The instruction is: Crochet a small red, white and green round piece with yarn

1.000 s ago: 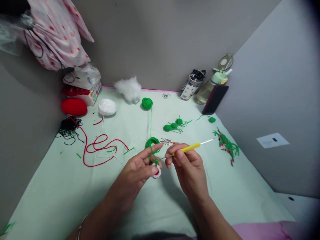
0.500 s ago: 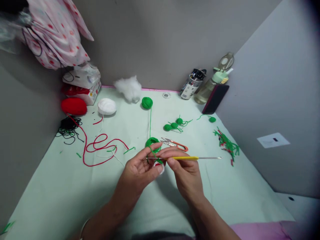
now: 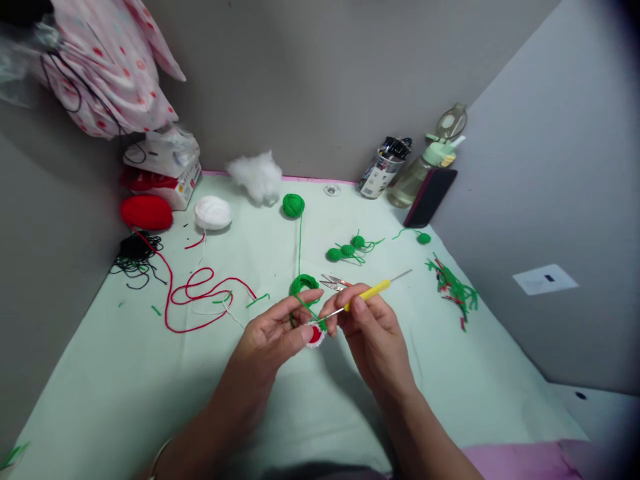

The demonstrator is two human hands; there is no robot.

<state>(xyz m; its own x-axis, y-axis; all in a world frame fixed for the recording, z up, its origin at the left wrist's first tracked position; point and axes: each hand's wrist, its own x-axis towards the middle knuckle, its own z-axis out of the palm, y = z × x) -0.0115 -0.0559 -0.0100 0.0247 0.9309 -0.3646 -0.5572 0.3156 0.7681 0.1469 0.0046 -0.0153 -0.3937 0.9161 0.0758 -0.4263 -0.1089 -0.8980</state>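
Observation:
My left hand (image 3: 273, 337) pinches a small round crochet piece (image 3: 315, 335), red in the middle with a white ring and some green stitches at its upper edge. Green yarn runs from the piece over my left index finger. In my right hand (image 3: 373, 327) is a crochet hook (image 3: 369, 293) with a yellow handle, its tip at the green stitches and its back end pointing up to the right. Just beyond the hands lie a loose coil of green yarn (image 3: 304, 285) and thread snips (image 3: 334, 281), partly covered by my right hand.
At the back stand a green yarn ball (image 3: 293, 206), white stuffing (image 3: 257, 177), a white yarn ball (image 3: 213, 213) and a red one (image 3: 147, 212). Small green crocheted balls (image 3: 347, 251) lie right of centre. A bottle (image 3: 411, 180), a phone (image 3: 430, 198) and yarn scraps (image 3: 456, 287) are rightward.
The hook has swung from nearly level to slanting, its back end now higher and further left. The crochet piece has turned, showing more of its red middle. My right hand covers more of the snips.

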